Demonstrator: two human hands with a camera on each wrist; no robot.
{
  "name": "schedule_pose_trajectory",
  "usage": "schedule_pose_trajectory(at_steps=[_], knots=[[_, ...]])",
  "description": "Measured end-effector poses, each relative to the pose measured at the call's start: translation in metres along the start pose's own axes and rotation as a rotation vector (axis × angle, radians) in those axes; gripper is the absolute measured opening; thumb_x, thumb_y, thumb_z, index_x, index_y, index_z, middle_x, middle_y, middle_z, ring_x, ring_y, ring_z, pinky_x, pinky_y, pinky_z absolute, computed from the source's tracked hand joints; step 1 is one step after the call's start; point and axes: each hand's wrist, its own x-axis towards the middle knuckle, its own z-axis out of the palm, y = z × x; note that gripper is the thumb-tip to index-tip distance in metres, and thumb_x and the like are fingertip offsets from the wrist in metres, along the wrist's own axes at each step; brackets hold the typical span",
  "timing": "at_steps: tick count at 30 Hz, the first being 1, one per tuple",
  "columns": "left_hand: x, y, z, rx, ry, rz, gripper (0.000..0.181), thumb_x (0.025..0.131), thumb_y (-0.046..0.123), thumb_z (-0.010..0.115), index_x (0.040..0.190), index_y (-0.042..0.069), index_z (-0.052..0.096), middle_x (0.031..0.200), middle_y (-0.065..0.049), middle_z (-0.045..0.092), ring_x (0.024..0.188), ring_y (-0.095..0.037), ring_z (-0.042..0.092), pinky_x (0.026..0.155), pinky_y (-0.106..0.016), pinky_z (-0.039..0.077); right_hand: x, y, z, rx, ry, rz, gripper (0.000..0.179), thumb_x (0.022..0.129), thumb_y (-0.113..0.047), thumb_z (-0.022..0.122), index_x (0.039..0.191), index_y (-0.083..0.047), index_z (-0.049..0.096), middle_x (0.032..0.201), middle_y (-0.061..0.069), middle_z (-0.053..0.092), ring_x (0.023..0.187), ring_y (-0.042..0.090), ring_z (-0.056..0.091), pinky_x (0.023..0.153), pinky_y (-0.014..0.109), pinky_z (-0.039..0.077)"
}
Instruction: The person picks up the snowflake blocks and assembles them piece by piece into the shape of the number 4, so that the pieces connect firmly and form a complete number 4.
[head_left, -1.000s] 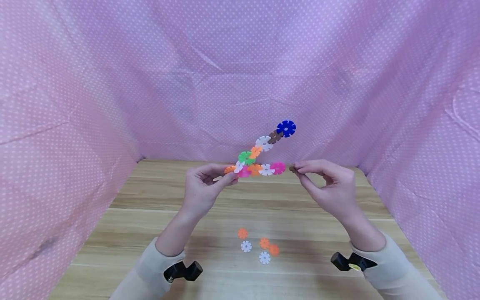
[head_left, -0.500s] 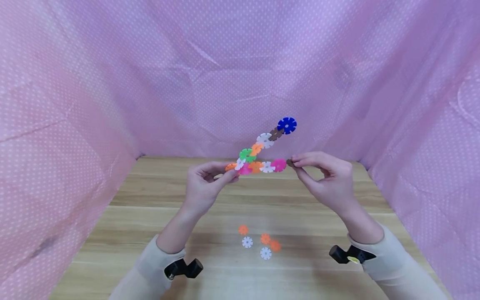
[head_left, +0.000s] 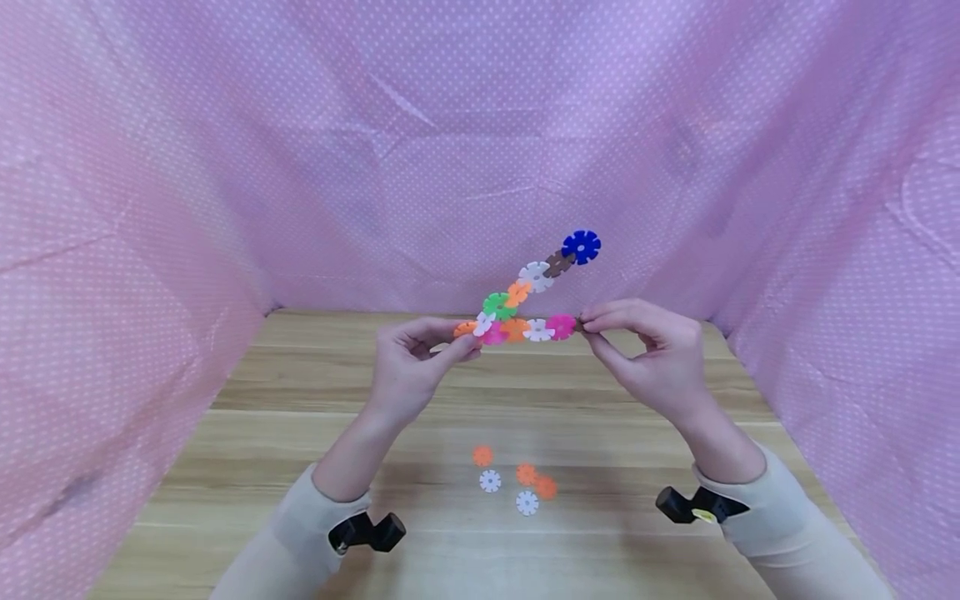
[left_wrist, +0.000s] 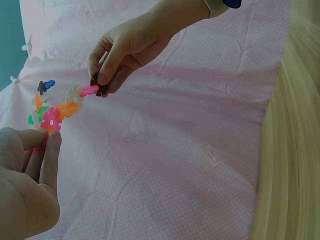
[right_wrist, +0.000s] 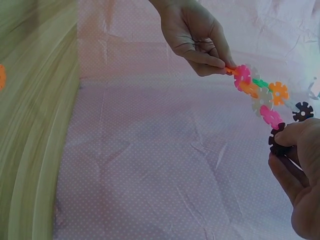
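Note:
In the head view, a chain of notched plastic discs in two branches is held up over the table. My left hand pinches the orange disc where the branches meet. One branch rises through a green disc to a dark blue disc at its tip. The lower branch runs right and ends in a pink disc. My right hand pinches a brown disc between thumb and fingers, its edge right at the pink disc's rim. Fingers cover most of that brown disc in the head view.
Several loose discs lie on the wooden table below the hands: an orange disc, a white disc, two overlapping orange discs and another white disc. Pink dotted cloth walls the table's back and sides.
My right hand has moved left, bringing the brown disc from a gap away up to the pink disc's rim. The left hand keeps its pinch, and the chain has shifted slightly up and right.

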Motion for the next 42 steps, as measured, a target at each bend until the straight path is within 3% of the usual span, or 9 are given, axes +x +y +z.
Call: schedule_pose_trajectory(at_steps=[7,14,21,42], knots=[[-0.005,0.003,0.003,0.023,0.005,0.003,0.019,0.088,-0.017,0.074,0.106,-0.023,0.07,0.092,0.009,0.081,0.079,-0.008,0.079,0.078,-0.037,0.071,-0.005,-0.004,0.0,-0.041,0.008,-0.06,0.021,0.074,0.019,0.081,0.088,0.003,0.081,0.09,0.019,0.08,0.099,0.009,0.077,0.093,0.018,0.064],[-0.01,0.003,0.006,0.028,0.003,-0.01,0.02,0.088,-0.017,0.075,0.107,-0.022,0.07,0.092,0.009,0.081,0.08,-0.008,0.079,0.08,-0.038,0.071,-0.009,-0.007,-0.002,-0.051,0.028,-0.107,0.003,0.086,0.001,0.085,0.085,0.001,0.082,0.088,0.019,0.08,0.098,0.008,0.078,0.093,0.017,0.064],[-0.013,0.002,0.008,0.044,0.002,-0.015,0.02,0.089,-0.015,0.075,0.106,-0.022,0.07,0.092,0.009,0.081,0.08,-0.008,0.079,0.081,-0.037,0.071,-0.013,-0.007,-0.004,-0.024,0.046,-0.127,0.018,0.093,-0.012,0.084,0.083,0.002,0.082,0.088,0.016,0.081,0.097,0.005,0.078,0.091,0.016,0.064],[-0.02,0.005,0.009,0.044,-0.056,0.017,0.014,0.088,-0.015,0.076,0.099,-0.022,0.07,0.089,0.008,0.082,0.077,-0.012,0.08,0.078,-0.038,0.071,-0.015,-0.006,-0.007,0.059,0.031,-0.178,0.018,0.093,-0.01,0.084,0.082,0.005,0.082,0.091,0.013,0.083,0.098,0.008,0.079,0.091,0.017,0.065]])
